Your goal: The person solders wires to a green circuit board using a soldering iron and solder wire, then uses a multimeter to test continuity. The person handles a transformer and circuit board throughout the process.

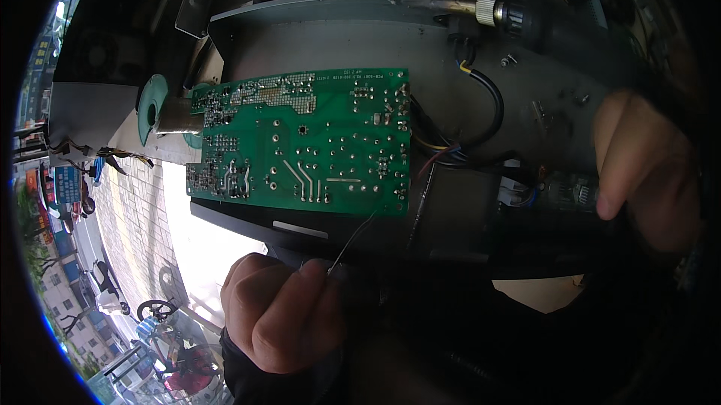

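Note:
My left hand, at the lower middle, pinches a thin solder wire whose free end rises to the lower right edge of a green printed circuit board. The board lies solder side up over a dark metal housing. My right hand is curled at the right, by the dark handle of a soldering iron; shadow hides most of that grip. The iron points left above the board, its tip apart from it. Wires run out from the board's right edge.
A spool with green flanges stands left of the board. Loose screws lie on the grey metal panel. A black cable loops at right. White connectors sit near my right hand. Cable ends hang at left, beside a paved street.

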A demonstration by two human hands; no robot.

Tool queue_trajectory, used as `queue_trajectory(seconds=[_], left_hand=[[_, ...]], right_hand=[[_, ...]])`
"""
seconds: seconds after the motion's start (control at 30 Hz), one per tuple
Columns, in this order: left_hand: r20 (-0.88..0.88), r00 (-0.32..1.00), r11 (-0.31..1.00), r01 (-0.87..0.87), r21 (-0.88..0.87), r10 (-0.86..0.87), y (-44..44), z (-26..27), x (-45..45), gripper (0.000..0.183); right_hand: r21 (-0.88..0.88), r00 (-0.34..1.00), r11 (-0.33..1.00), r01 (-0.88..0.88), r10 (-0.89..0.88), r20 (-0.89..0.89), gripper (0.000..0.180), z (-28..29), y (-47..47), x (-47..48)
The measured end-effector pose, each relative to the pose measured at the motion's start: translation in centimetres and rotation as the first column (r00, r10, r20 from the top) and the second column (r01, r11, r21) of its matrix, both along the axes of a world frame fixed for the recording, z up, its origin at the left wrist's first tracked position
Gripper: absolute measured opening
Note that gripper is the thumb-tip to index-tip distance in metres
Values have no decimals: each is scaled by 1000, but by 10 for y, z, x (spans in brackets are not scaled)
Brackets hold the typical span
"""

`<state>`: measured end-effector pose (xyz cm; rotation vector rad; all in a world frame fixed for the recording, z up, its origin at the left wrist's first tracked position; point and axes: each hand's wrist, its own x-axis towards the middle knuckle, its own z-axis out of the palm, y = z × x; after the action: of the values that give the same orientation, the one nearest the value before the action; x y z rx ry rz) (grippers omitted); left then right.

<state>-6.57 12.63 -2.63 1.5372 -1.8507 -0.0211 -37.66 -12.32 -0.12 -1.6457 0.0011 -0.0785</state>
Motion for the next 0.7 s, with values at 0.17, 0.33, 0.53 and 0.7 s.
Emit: queue_trajectory(seconds=[0.17, 0.33, 0.53, 0.7], left_hand=[[48, 996, 997, -79, -14, 79, 4, -7, -3, 29], [134, 979, 984, -142, -105, 155, 5, -15, 4, 41], [196, 965, 985, -168, -44, 173, 10, -10, 4, 46], [87, 985, 986, -145, -82, 152, 11, -15, 6, 42]], right_hand=[[25, 997, 997, 69, -69, -22, 40, 4, -3, 17], [88, 980, 994, -66, 81, -183, 42, 17, 1, 73], [36, 995, 999, 6, -2, -99, 43, 9, 4, 72], [-10, 995, 995, 94, -94, -32, 44, 9, 14, 71]])
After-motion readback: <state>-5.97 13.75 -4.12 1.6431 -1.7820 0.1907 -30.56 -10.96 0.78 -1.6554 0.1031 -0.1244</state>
